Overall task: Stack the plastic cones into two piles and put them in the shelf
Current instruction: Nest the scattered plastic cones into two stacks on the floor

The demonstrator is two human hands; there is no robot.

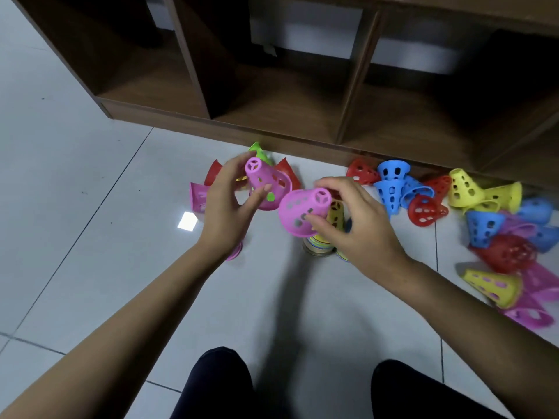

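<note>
Pale grey floor tiles fill most of the frame; a dark brown shelf with open compartments runs across the top, its base on the floor.

At centre left the left hand pinches a pink cone between thumb and fingers, the cone tilted with its narrow spoked end toward the upper left. Just beside it, at centre, the right hand has its fingers curled round a second pink cone, tilted with the narrow end up and to the right. This one hangs over a stack of nested cones standing on the floor, whose rims show as bands of several colours; whether the cone touches the stack I cannot tell. The two pink cones are close together but apart.

Behind the left hand lie a green cone, two red ones and a pink one, partly hidden; a pink rim shows below the left wrist. Loose cones in red, blue, yellow and pink lie jumbled on the floor at right, along the foot of the shelf and down the right edge.

Knees in dark cloth sit at the bottom of the frame.
</note>
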